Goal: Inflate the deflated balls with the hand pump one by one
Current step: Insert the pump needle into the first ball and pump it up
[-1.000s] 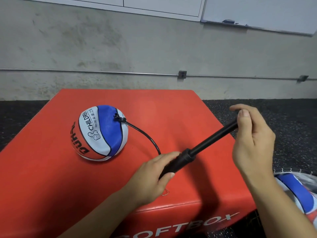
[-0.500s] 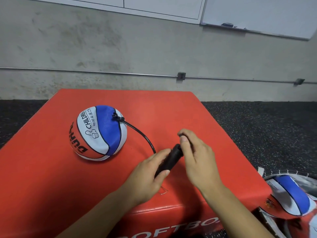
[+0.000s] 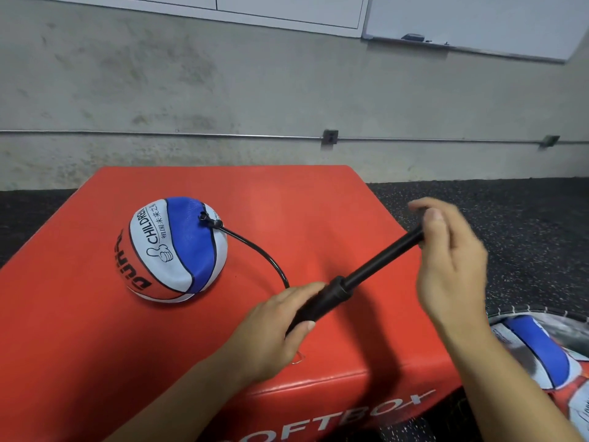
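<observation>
The fingers of the left hand (image 3: 274,327) are curled around the thick black barrel of the hand pump (image 3: 353,275), and the thumb lies along its underside. The right hand (image 3: 452,263) grips the far end of the pump, the handle, with the fingers wrapped over it and the thumb pressed on the side (the handle itself is almost fully hidden inside the fist). Between the two hands the thinner rod is drawn out, and the pump is tilted up to the right, above the red box (image 3: 95,314). A thin black hose (image 3: 264,253) curves from near the left hand to the valve on the ball (image 3: 172,250). This ball, coloured blue, white and orange, rests on the top of the box, left of both hands. Another ball (image 3: 538,349) lies lower right, beside the box, partly cut by the frame edge.
</observation>
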{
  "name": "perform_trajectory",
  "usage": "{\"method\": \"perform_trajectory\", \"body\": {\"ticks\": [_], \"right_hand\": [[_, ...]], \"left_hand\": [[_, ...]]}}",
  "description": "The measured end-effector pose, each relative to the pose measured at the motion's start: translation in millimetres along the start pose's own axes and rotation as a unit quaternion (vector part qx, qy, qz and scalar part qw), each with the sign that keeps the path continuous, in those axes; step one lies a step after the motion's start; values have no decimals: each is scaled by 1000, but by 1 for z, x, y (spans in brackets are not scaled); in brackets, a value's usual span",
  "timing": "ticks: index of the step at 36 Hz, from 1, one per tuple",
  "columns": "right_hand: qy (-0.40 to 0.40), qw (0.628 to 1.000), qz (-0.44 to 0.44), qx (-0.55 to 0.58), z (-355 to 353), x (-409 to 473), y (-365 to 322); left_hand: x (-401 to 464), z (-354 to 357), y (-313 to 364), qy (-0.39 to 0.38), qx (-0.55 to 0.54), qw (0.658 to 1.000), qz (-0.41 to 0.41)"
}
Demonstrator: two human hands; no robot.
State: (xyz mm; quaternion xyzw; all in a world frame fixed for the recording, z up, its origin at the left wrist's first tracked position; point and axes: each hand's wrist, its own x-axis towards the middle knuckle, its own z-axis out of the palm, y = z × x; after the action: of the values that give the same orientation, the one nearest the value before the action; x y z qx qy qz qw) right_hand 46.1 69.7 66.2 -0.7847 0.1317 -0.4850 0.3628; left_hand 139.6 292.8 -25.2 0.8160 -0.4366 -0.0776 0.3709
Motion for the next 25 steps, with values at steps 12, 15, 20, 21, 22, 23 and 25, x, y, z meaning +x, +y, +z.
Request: {"method": "perform_trajectory", "body": {"ticks": [12, 15, 20, 21, 22, 23, 25], "right_hand": [[3, 1000, 6, 17, 26, -12, -9], [-51, 999, 3, -10, 44, -27, -8], [-141, 988, 0, -68, 62, -48, -4], [-155, 985, 2, -79, 64, -52, -3], [-167, 982, 4, -87, 65, -55, -2], [-173, 981, 5, -91, 65, -56, -1], [-177, 980, 6, -94, 64, -57, 1]], "left_hand": [[-4, 1, -5, 9, -12, 1000, -7], [-5, 1, -8, 22, -24, 999, -13], [-4, -1, -10, 38, -35, 999, -12], [-4, 0, -10, 39, -36, 999, -10], [-4, 0, -10, 38, -38, 999, -8], [-3, 0, -10, 38, -38, 999, -7], [-2, 0, -10, 35, -37, 999, -7]]}}
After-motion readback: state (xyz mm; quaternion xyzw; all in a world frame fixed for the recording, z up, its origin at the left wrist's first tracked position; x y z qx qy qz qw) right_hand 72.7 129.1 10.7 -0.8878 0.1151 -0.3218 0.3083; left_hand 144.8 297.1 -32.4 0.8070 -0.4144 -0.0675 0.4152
